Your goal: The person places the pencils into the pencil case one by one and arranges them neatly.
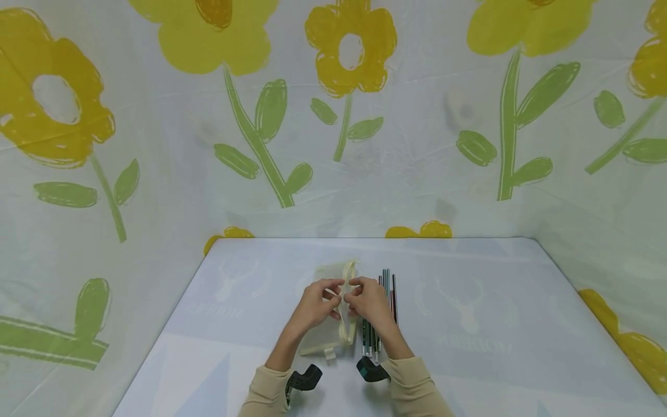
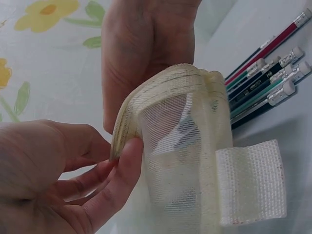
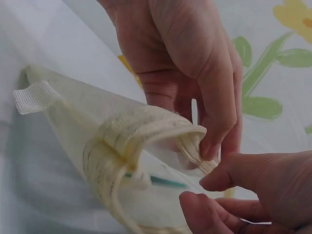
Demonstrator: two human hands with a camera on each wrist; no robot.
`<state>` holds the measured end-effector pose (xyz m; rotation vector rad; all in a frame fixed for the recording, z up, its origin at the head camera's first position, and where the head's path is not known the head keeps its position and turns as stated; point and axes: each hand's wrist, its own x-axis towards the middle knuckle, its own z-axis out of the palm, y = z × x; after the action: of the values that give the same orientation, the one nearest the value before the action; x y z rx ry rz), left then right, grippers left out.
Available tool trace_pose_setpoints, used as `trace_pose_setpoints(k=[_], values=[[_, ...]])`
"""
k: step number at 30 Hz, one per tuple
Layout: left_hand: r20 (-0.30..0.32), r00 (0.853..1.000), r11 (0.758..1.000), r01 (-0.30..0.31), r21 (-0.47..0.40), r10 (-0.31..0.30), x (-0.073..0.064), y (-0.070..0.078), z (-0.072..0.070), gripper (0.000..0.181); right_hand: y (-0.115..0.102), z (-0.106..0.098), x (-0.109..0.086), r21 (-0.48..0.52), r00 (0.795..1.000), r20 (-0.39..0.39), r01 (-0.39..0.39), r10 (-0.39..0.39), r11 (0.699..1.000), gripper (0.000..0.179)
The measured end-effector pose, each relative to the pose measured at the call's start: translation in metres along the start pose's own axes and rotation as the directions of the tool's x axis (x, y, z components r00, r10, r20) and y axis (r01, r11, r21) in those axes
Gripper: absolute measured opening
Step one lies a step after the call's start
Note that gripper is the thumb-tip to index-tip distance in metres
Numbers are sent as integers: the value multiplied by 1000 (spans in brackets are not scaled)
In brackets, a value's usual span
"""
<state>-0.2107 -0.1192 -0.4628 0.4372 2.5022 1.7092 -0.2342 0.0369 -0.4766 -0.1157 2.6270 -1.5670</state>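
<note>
A cream mesh zip pouch stands on the table between both hands, its zipped mouth spread apart. My left hand pinches the zip edge between thumb and fingers. Facing it, my right hand has thumb and fingertips curled at the same rim, seeming to pinch it. A white fabric tab sticks out from one end of the pouch. In the right wrist view a teal strip shows through the mouth; whether it lies inside or beyond the mesh, I cannot tell.
Several pencils with eraser ends lie side by side just right of the pouch, partly under the right hand and forearm. Behind the pale table hangs a flower-printed cloth, which also runs along both sides.
</note>
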Motion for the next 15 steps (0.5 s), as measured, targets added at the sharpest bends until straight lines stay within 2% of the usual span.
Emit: trace_pose_setpoints(k=[2, 4, 15], values=[[2, 1000, 1000, -5, 5, 5, 1, -4, -1, 40, 0, -1, 0, -2, 1000, 4, 1, -1, 1000, 41], [2, 1000, 1000, 1, 8, -1, 5, -14, 0, 41, 1, -3, -2, -11, 1000, 8, 2, -2, 1000, 41], [-11, 1000, 1000, 4, 15, -4, 7, -16, -2, 41, 17, -26, -11, -105, 1000, -3, 24, -25, 994, 44]])
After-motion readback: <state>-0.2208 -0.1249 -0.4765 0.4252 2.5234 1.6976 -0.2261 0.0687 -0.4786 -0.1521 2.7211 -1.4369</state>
